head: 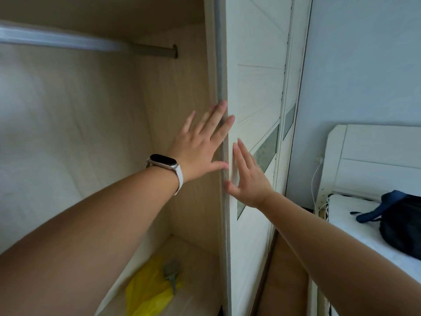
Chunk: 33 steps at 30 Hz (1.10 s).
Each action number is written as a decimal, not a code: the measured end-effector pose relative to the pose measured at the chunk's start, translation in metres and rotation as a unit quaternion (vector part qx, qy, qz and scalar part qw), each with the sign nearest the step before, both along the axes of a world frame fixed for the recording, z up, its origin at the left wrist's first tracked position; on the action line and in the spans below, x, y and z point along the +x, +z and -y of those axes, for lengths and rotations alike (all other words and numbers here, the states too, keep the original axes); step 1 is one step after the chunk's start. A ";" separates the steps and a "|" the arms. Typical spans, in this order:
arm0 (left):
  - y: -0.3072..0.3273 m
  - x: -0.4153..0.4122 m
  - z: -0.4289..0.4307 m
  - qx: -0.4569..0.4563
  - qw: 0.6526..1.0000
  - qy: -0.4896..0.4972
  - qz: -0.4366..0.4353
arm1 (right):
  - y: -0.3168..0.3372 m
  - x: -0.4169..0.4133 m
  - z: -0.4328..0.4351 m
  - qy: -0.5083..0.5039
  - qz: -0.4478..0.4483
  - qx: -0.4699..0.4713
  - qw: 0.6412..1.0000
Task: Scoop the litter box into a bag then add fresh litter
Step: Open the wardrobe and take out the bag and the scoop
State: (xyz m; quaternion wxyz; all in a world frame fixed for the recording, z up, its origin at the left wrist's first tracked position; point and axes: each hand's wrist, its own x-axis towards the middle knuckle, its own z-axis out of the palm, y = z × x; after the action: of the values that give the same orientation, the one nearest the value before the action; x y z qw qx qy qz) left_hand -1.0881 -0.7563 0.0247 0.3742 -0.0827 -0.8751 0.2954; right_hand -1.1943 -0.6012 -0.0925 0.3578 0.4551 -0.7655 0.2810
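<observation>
Both my hands are flat against a white sliding wardrobe door [255, 92]. My left hand [202, 142], with a white wristband, has straight fingers on the door's left edge. My right hand [248, 174] presses its open palm on the door's front face, just below and right of the left hand. On the wardrobe floor lies a yellow plastic bag [148, 293] with a grey scoop-like object [170, 272] on top of it. No litter box is in view.
The open wardrobe has pale wood walls and a metal hanging rail [91, 44] at the top. To the right stands a white bed [364, 215] with a dark blue bag [401, 222] on it, and a white cable [315, 179] hangs by the headboard.
</observation>
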 end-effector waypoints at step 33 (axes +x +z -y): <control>-0.285 0.173 0.175 0.369 0.867 0.199 0.270 | -0.144 0.124 0.093 -0.039 0.190 0.449 0.872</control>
State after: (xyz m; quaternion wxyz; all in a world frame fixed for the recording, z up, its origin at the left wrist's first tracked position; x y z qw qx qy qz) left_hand -0.9155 -0.9312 -0.2600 0.0599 0.1610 -0.9850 -0.0143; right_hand -1.0706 -0.6938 -0.2369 -0.0265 0.4743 -0.8795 -0.0266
